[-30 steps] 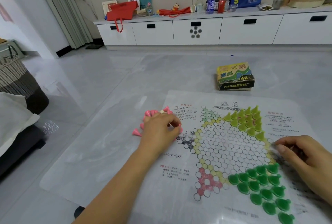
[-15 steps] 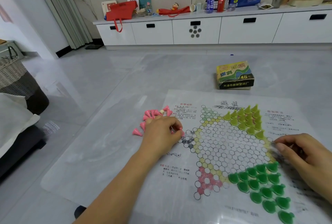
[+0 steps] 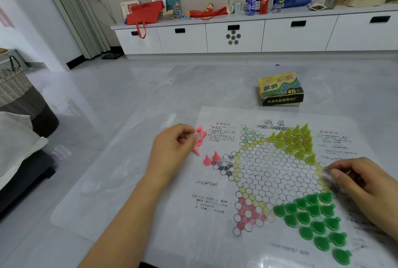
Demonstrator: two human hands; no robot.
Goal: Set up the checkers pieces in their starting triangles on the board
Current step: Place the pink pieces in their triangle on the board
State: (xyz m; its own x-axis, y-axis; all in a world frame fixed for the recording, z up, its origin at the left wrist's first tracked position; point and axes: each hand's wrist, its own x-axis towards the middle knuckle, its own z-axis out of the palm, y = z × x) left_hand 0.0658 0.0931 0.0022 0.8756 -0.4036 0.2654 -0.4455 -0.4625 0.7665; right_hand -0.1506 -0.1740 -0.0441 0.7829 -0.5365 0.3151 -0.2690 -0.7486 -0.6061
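Observation:
A thin paper checkers board [image 3: 277, 173] lies on the floor with a star of white circles. Yellow-green pieces [image 3: 295, 140] fill the far triangle and dark green pieces [image 3: 316, 218] fill the near right triangle. Two pink pieces [image 3: 211, 158] stand upright at the tip of the black left triangle [image 3: 224, 166]. More pink pieces [image 3: 199, 140] lie in a loose pile just left of the board. My left hand [image 3: 172, 149] is curled at that pile, fingertips pinching pink pieces. My right hand [image 3: 361, 183] rests on the board's right edge, fingers bent, pressing the paper.
The game's cardboard box [image 3: 281, 89] sits on the grey floor beyond the board. A long white cabinet [image 3: 232, 35] with bags and bottles runs along the far wall. A wicker basket [image 3: 17, 91] and dark furniture with white cloth [image 3: 19, 151] stand at the left.
My left hand has drawn back left and away from the black triangle, leaving two pink pieces standing at its tip. The pink pile looks smaller. My right hand has stayed in place.

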